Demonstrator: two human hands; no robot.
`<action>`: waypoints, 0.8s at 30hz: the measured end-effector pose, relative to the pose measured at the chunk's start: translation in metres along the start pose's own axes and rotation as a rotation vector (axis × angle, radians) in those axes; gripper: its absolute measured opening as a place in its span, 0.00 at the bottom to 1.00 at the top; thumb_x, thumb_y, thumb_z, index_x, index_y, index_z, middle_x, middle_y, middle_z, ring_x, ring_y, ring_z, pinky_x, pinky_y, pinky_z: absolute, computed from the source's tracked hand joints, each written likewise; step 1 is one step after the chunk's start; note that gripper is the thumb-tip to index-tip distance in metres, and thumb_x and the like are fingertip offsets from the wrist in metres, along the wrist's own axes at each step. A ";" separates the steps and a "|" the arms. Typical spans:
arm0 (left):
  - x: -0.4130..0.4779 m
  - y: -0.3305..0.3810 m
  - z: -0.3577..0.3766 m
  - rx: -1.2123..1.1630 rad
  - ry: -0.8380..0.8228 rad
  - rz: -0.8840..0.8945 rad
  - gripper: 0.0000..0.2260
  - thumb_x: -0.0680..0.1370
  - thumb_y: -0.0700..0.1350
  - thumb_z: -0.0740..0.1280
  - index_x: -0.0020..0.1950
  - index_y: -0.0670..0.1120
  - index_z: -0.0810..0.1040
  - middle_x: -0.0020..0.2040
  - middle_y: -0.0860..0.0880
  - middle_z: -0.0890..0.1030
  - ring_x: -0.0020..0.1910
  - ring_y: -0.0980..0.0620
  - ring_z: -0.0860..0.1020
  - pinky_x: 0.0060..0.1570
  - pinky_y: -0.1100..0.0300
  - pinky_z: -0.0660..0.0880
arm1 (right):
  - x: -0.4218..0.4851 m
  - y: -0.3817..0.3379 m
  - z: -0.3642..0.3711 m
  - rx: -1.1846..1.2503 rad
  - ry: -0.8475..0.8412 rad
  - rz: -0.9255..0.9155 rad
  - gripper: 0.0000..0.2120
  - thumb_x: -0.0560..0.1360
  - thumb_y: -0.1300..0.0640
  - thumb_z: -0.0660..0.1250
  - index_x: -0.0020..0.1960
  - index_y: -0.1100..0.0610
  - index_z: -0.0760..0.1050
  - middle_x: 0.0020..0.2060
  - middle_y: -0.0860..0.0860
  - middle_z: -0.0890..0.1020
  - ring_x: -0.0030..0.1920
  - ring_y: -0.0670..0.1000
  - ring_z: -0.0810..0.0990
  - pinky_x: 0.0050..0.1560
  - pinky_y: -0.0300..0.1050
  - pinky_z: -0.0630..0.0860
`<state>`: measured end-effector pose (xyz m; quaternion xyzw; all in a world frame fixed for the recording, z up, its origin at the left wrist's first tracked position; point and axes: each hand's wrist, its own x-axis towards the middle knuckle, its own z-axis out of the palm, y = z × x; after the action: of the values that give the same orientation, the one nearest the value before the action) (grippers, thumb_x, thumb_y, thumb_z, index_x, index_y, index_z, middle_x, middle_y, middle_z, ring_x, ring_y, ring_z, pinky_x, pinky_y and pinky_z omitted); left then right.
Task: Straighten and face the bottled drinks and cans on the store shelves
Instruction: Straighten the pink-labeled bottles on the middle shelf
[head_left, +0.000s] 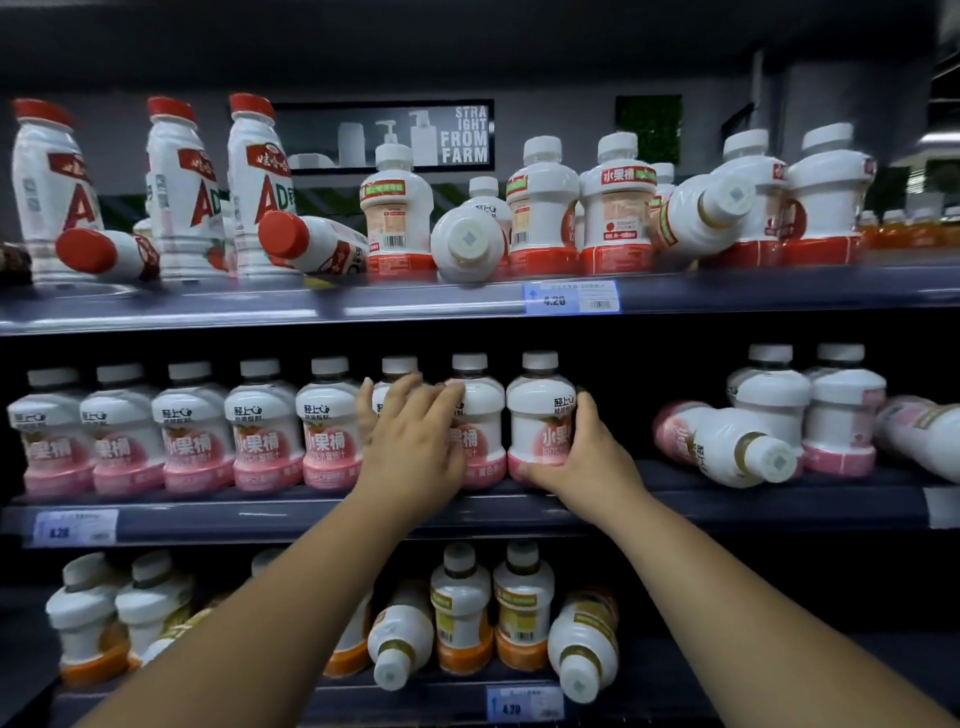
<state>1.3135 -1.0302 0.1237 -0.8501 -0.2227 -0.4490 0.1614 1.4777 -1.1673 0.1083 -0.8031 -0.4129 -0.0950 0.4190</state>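
My left hand (415, 441) and right hand (587, 457) are on the pink row (260, 431) of the middle shelf (311, 512).

I see three shelves of white drink bottles. On the top shelf (260, 306), tall red-capped bottles (179, 192) and squat red-based bottles (615, 208) stand, with several tipped over, caps toward me. On the bottom shelf (441, 699), orange-based bottles (460, 608) stand and lean, mixed. The pink row stands upright with labels forward, from the left end to the middle. Right of it a toppled pink bottle (727, 447) lies with its cap toward me. My left hand lies flat on two bottle fronts, fingers (415, 395) straight and close together. My right hand grips the end bottle (540, 410) of the row, fingers curled round its right side and thumb at its base. A blue price tag (571, 297) sits on the top shelf's edge.
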 end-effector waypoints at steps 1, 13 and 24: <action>0.003 -0.001 0.000 -0.002 0.009 -0.007 0.25 0.71 0.54 0.64 0.68 0.51 0.73 0.60 0.51 0.78 0.69 0.43 0.67 0.72 0.35 0.46 | 0.000 0.000 0.000 0.003 -0.010 0.004 0.52 0.59 0.34 0.77 0.73 0.48 0.54 0.65 0.50 0.76 0.60 0.58 0.79 0.55 0.51 0.76; 0.023 0.017 0.014 0.063 0.082 -0.069 0.20 0.71 0.58 0.66 0.60 0.53 0.77 0.50 0.46 0.79 0.59 0.41 0.72 0.66 0.42 0.57 | -0.003 0.001 -0.003 -0.051 -0.015 0.019 0.57 0.63 0.31 0.74 0.79 0.47 0.46 0.68 0.51 0.76 0.63 0.58 0.77 0.56 0.50 0.75; 0.026 0.068 0.019 0.045 0.098 -0.028 0.27 0.71 0.60 0.67 0.68 0.51 0.73 0.71 0.38 0.68 0.73 0.36 0.62 0.71 0.37 0.54 | -0.011 0.012 -0.051 0.056 0.020 -0.204 0.48 0.67 0.48 0.79 0.79 0.48 0.56 0.74 0.51 0.65 0.72 0.50 0.67 0.68 0.38 0.62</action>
<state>1.3753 -1.0723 0.1298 -0.8201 -0.2363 -0.4872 0.1847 1.4894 -1.2158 0.1272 -0.7439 -0.4905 -0.1337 0.4337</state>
